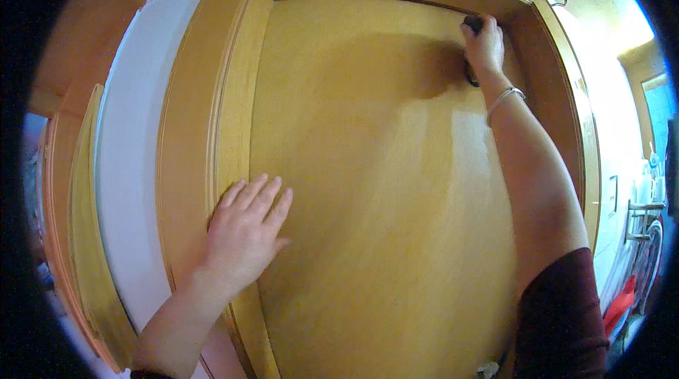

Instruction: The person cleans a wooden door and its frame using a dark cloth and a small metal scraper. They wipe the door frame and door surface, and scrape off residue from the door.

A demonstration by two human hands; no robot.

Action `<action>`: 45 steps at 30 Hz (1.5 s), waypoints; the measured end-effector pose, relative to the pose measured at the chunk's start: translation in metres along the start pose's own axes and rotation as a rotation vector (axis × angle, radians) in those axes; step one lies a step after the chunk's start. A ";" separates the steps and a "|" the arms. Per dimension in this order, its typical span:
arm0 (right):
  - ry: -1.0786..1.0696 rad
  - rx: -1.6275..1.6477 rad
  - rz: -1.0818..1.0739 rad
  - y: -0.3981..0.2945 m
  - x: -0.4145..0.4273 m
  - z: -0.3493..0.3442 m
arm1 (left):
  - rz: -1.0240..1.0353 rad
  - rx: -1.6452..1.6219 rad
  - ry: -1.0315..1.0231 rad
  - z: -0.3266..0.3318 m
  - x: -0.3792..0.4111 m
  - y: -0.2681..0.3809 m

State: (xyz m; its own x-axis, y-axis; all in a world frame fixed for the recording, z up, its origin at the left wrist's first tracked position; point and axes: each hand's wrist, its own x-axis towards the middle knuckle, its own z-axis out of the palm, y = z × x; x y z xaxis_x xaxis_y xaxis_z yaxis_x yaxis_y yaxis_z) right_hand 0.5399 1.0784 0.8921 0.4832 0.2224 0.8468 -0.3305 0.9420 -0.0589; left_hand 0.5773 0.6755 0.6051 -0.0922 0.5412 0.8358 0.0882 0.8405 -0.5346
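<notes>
A yellow-brown wooden door (360, 193) fills the middle of the view, set back within its wooden frame (199, 130). My right hand (487, 47) reaches to the upper right of the door, its fingers closed around a small dark object (473, 23). Part of a dark round piece (471, 74) shows just beside my right wrist; I cannot tell whether the two dark parts belong together. My left hand (246, 230) is at the left jamb with its fingers apart and nothing in it. Whether its palm touches the wood is hidden.
A white wall strip (138, 140) runs left of the frame, with another wooden edge (82, 209) beyond. On the right are a bright white wall (610, 130), a metal rack (644, 220) and a red item (620, 307). A small pale thing (488, 369) lies low near the door.
</notes>
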 end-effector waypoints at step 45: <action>-0.338 -0.150 -0.628 -0.060 -0.124 -0.006 | 0.102 0.344 -0.436 0.009 -0.024 0.006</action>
State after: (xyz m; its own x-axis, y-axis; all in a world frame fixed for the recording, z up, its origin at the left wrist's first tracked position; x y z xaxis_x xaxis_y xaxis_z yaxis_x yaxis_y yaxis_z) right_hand 0.5043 0.9958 0.7876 0.2606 -0.4387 0.8600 0.0536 0.8960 0.4408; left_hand 0.5715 0.6675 0.5804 -0.5082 0.5186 0.6876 -0.2039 0.7032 -0.6811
